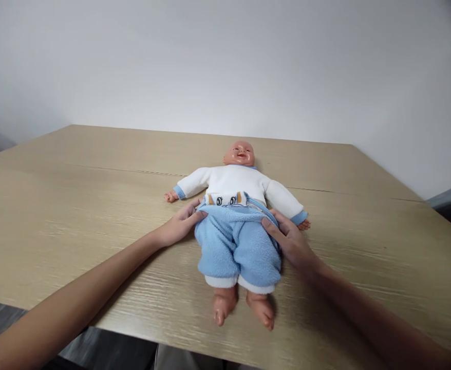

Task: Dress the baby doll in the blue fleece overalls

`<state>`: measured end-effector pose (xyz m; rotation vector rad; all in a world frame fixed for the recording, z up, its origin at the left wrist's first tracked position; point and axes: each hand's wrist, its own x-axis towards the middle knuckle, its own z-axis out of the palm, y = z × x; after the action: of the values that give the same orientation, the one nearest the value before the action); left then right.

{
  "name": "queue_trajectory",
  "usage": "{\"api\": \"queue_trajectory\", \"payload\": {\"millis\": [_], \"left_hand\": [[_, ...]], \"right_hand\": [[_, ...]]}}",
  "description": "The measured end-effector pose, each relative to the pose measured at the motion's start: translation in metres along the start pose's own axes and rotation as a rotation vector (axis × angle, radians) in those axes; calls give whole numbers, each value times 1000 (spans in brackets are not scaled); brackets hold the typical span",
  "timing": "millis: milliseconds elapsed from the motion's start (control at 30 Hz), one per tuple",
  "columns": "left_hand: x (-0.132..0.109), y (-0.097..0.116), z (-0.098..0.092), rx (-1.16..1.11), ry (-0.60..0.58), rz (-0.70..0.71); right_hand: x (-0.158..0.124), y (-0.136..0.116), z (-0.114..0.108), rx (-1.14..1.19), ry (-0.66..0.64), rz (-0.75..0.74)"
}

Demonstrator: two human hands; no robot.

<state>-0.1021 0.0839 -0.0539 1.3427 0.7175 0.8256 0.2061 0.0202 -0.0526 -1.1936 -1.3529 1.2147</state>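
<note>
The baby doll (pixel 236 221) lies flat on its back on the table (pixel 75 205), head away from me, bare feet near the edge closest to me, arms spread to either side. It wears a white top (pixel 236 181) with blue cuffs (a little cartoon face shows at the hem) and fluffy blue trousers (pixel 238 246). My left hand (pixel 179 226) and right hand (pixel 289 239) pinch the waistband at each hip.

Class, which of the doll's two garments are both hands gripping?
The blue trousers: the left hand and right hand grip its waistband at either side; the white top lies above them.
</note>
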Motion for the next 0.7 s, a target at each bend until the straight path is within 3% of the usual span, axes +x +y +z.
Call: {"api": "queue_trajectory", "payload": {"millis": [100,300,433,533,700], "left_hand": [[3,8,3,-47,64,6],[22,46,-9,309,101,174],[37,56,-12,484,79,112],[40,55,-16,532,28,32],[33,49,-21,396,-32,24]], "right_hand": [[0,-10,-5,-148,17,-139],[23,-36,-5,-211,-48,-215],[55,-45,-6,-202,23,-162],[72,-36,-14,-111,46,-58],[67,-19,-22,-56,26,11]]}}
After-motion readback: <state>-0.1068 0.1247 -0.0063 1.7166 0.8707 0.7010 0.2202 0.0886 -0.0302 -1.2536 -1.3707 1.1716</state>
